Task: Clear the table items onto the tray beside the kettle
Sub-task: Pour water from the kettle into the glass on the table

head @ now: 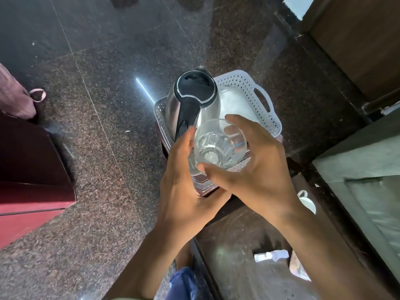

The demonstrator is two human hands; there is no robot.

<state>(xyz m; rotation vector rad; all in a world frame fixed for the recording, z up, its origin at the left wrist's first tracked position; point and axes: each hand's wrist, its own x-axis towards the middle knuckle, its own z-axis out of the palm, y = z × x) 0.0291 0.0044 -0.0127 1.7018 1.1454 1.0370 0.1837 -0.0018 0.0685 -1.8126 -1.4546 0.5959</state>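
Note:
A clear drinking glass (pixel 219 146) is held tilted above the near edge of the white perforated tray (pixel 267 114). My right hand (pixel 259 169) grips it, thumb on the near rim and fingers curled over the far side. My left hand (pixel 186 182) lies with straight fingers against the glass's left side. Part of a second clear glass (pixel 193 168) shows just below, between my hands; its base is hidden. A steel kettle (pixel 194 92) with a black lid and handle stands on the tray's left part, right beside the held glass.
A white cup (pixel 307 202) and white paper sachets (pixel 271 255) lie on the dark table (pixel 233 234) near me. A grey ledge (pixel 357 167) runs along the right. Red-brown furniture (pixel 28 169) and a pink bag (pixel 13 96) stand on the granite floor at left.

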